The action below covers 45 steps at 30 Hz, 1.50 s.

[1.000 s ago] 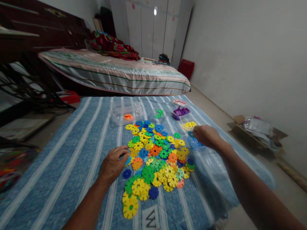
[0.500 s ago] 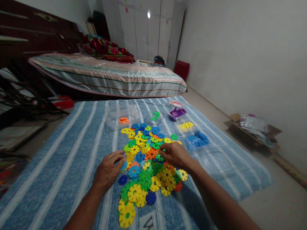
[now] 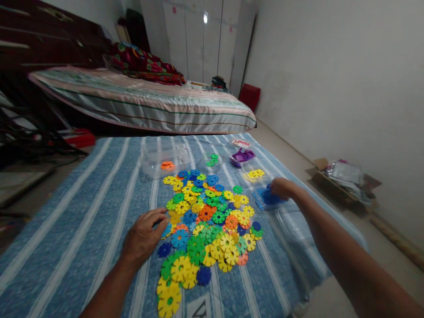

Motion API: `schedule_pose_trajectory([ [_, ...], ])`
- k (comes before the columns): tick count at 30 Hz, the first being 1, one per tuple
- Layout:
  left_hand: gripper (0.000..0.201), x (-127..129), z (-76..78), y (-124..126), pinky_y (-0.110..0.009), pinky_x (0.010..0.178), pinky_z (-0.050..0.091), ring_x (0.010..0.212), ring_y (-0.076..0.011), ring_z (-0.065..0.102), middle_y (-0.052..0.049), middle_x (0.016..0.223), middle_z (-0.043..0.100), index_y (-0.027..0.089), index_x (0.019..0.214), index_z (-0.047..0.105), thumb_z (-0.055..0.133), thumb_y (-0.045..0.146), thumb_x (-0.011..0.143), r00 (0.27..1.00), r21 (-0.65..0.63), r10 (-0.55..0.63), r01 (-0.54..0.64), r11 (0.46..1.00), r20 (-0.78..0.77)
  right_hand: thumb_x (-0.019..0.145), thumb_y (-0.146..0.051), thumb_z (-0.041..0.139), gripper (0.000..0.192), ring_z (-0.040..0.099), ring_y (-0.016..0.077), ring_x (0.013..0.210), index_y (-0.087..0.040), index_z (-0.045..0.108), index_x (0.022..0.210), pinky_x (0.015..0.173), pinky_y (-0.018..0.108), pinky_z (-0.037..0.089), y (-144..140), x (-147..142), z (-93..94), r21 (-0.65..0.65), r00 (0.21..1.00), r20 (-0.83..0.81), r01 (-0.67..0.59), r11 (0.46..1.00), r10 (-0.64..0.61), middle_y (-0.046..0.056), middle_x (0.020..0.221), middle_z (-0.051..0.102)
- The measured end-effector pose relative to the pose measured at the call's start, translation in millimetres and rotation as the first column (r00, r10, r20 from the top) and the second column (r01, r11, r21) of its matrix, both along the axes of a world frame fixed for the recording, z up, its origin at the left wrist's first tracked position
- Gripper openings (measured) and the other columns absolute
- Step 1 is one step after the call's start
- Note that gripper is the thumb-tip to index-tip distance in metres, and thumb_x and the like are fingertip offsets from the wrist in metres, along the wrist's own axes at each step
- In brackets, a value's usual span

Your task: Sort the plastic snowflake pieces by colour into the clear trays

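And here's the right hand (image 3: pixel 281 189), out over the clear plastic tray of blue notched plastic discs (image 3: pixel 266 197), fingers curled downward; the fingertips are out of sight, so whether it grips a disc or has let go, I cannot tell. Over on the other side, the left hand (image 3: pixel 143 237) rests low at the near-left edge of the heap, thumb and forefinger parted and nothing seen pinched between them, right beside a light-blue disc.

Between the two hands spreads the big loose heap of flower-shaped, notched plastic discs (image 3: pixel 206 213), yellow, green, orange and blue overlapping, all on the blue cloth with white stripes (image 3: pixel 86 207). One dark-blue disc (image 3: pixel 164 250) lies at the heap's left fringe, close to the left hand.

Look along the right: beyond the blue tray come yellow discs (image 3: pixel 256 173) in a clear container, then purple pieces (image 3: pixel 243 155) in another. At the far side, a few green discs (image 3: pixel 212 160) sit apart from the heap, and left of them a large clear plastic box (image 3: pixel 150 161) shows orange discs (image 3: pixel 168 165) in it.

Past the cloth stands a bed with a pale striped cover (image 3: pixel 159 106); off to the right, on the floor, an open cardboard box (image 3: pixel 342 187).
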<state>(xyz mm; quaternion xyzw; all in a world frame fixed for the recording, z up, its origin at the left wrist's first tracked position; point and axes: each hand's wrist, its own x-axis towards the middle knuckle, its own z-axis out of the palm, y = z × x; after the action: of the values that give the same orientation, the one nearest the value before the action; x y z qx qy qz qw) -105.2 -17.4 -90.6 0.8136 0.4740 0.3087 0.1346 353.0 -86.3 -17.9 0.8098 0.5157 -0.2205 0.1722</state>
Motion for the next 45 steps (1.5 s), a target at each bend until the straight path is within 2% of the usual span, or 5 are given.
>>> schedule_pose_trajectory([
  [7,0.037,0,1.0,1,-0.039,0.095,0.052,0.100,-0.0267,0.067,-0.009,0.104,0.074,0.023,0.072,0.069,0.047,0.051,0.079,1.000,-0.018,0.004,-0.005,1.000,-0.009,0.077,-0.021,0.065,0.017,0.058,0.0158,0.042,-0.010,0.067,0.064,0.053,0.027,0.051,10,16,-18.1,-0.026,0.996,-0.092,0.012,1.000,-0.015,0.001,0.040,0.054],
  [19,0.035,-2,1.1,1,-0.039,0.094,0.053,0.099,-0.0269,0.068,-0.006,0.104,0.074,0.025,0.073,0.069,0.048,0.052,0.079,1.000,-0.005,0.014,-0.014,1.000,-0.022,0.065,-0.026,0.077,0.018,0.055,0.0129,0.040,-0.014,0.063,0.065,0.048,0.025,0.049,12,19,-20.5,-0.089,0.959,-0.280,0.018,0.996,-0.043,-0.005,0.039,0.052],
  [29,0.037,-3,1.2,3,-0.039,0.094,0.053,0.098,-0.0270,0.068,-0.006,0.104,0.074,0.025,0.071,0.069,0.048,0.054,0.078,1.000,-0.019,0.012,-0.012,1.000,-0.027,0.068,-0.017,0.066,0.009,0.050,0.0082,0.042,-0.016,0.058,0.063,0.049,0.019,0.044,4,10,10.0,0.110,0.896,-0.444,0.043,0.993,0.011,-0.008,0.042,0.049],
  [35,0.036,-3,-0.7,4,-0.040,0.096,0.051,0.100,-0.0274,0.067,-0.007,0.104,0.074,0.025,0.071,0.069,0.048,0.054,0.078,1.000,-0.014,0.016,-0.016,1.000,-0.007,0.069,-0.014,0.062,0.004,0.054,0.0100,0.047,-0.016,0.064,0.072,0.051,0.019,0.040,-7,6,10.6,0.303,0.953,-0.286,-0.008,0.953,0.099,-0.006,0.045,0.053],
  [45,0.036,-5,-7.0,8,-0.041,0.095,0.052,0.099,-0.0280,0.068,-0.007,0.104,0.074,0.025,0.071,0.068,0.048,0.055,0.078,1.000,-0.002,0.029,-0.029,1.000,-0.003,0.073,-0.020,0.065,0.023,0.062,0.0117,0.060,-0.019,0.072,0.096,0.055,0.017,0.039,-25,8,17.6,0.236,0.984,-0.077,-0.139,0.962,0.161,-0.002,0.062,0.067],
])
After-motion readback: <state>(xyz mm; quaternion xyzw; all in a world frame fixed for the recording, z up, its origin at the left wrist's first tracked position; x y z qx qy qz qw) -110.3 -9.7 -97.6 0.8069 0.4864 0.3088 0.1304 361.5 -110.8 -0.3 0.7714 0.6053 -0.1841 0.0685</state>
